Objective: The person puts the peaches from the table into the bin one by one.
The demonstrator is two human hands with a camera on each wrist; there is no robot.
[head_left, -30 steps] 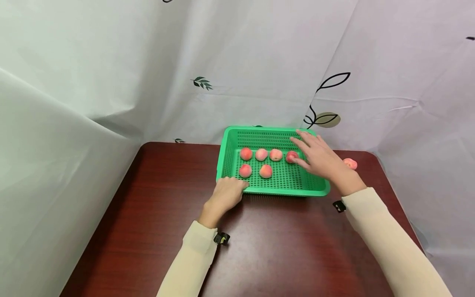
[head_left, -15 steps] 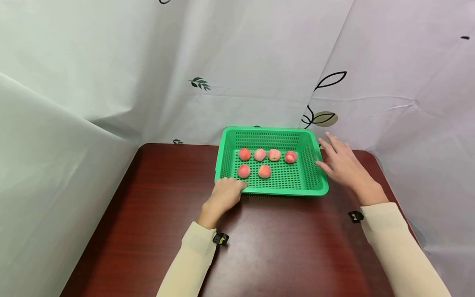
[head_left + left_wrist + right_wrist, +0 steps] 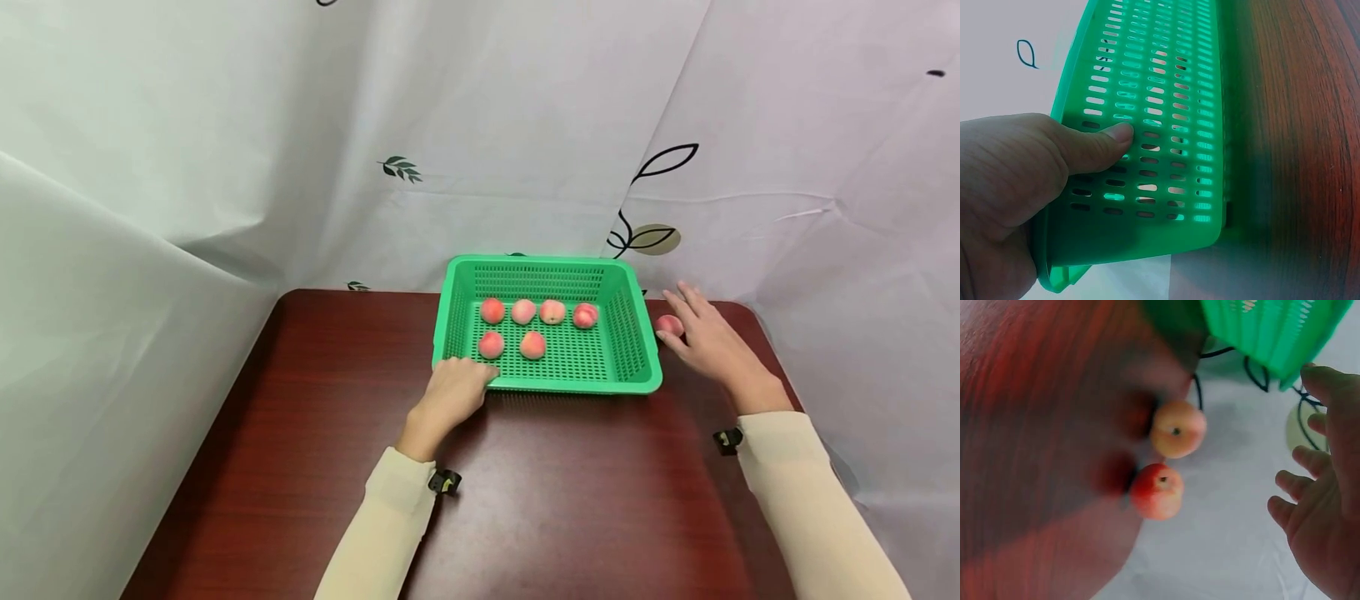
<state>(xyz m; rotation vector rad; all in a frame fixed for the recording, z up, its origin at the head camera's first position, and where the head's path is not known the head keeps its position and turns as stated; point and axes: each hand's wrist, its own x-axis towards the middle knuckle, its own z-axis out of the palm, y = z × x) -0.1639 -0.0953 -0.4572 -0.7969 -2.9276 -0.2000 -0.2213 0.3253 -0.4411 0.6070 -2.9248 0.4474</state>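
My left hand (image 3: 455, 393) grips the near left rim of a green plastic basket (image 3: 573, 387). Its thumb (image 3: 1099, 147) presses flat on the slotted outer wall in the left wrist view. Several peaches (image 3: 532, 345) lie in two loose rows on the basket floor. Right of the basket, my right hand (image 3: 712, 348) hovers with fingers spread, beside a peach (image 3: 669, 325). Two peaches show on the table in the right wrist view, a paler one (image 3: 1177, 429) and a redder one (image 3: 1157, 492), both apart from the hand. From the head, only one is visible.
The dark red wooden table (image 3: 315, 433) has a rounded far right corner near the loose peaches. Pale sheeting (image 3: 510, 125) with leaf prints hangs behind the table and along both sides. The basket stands close to the back sheet.
My right hand has moved right, from over the basket's right end to beside the loose peaches. The reddish peach at the right end of the back row is now uncovered. The left hand stays put.
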